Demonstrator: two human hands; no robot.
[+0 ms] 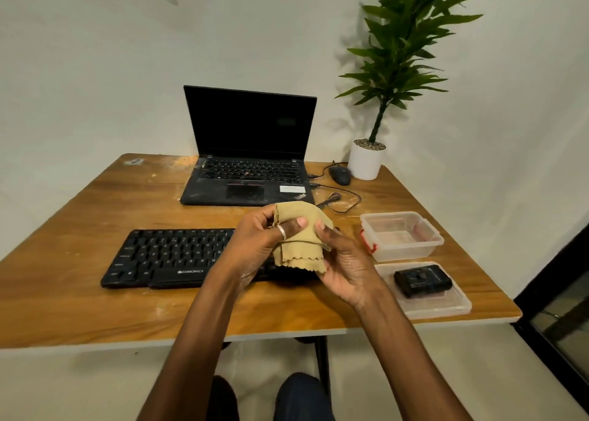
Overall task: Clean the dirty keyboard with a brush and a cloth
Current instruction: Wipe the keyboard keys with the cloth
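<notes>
Both your left hand [255, 245] and right hand [344, 261] pinch the tan cloth [301, 245] above the black keyboard [165, 255] marked ZEBRONICS.

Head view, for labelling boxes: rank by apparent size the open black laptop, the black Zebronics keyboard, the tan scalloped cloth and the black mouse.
1. open black laptop
2. black Zebronics keyboard, partly hidden
3. tan scalloped cloth, bunched, nearer camera
4. black mouse
</notes>
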